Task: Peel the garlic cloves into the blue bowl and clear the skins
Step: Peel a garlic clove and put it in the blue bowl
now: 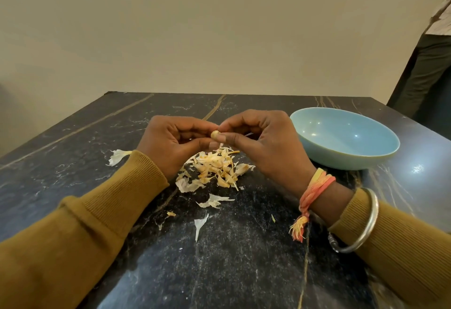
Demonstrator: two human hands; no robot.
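- Pinching one small garlic clove [214, 134] between them, the two hands meet above the middle of the dark, veined worktop [73, 162].
- The left hand [170, 142] has its fingers curled inward, with thumb and fingertips closed on the clove's left side.
- The right hand [263, 142] grips the clove's right side between thumb and forefinger, with its other fingers curled behind.
- The clove is held in the air, clear of the worktop and directly above the far edge of the skins.
- A pile of skins [214, 169], pale and orange-tinged, lies on the worktop just below and nearer than the hands.
- Loose skin pieces lie apart from the pile: one [118, 156] beside the left sleeve, one [212, 201] just nearer than the pile, and one [200, 225] nearer still.
- The blue bowl [329, 156] stands upright on the worktop to the right of the right hand, close to it but not touching.
- An orange and yellow thread band [314, 186] wraps the right wrist, and a silver bangle [366, 220] sits just behind it against the mustard sleeve.
- Another person [429, 64] stands at the far right, beyond the worktop's corner.
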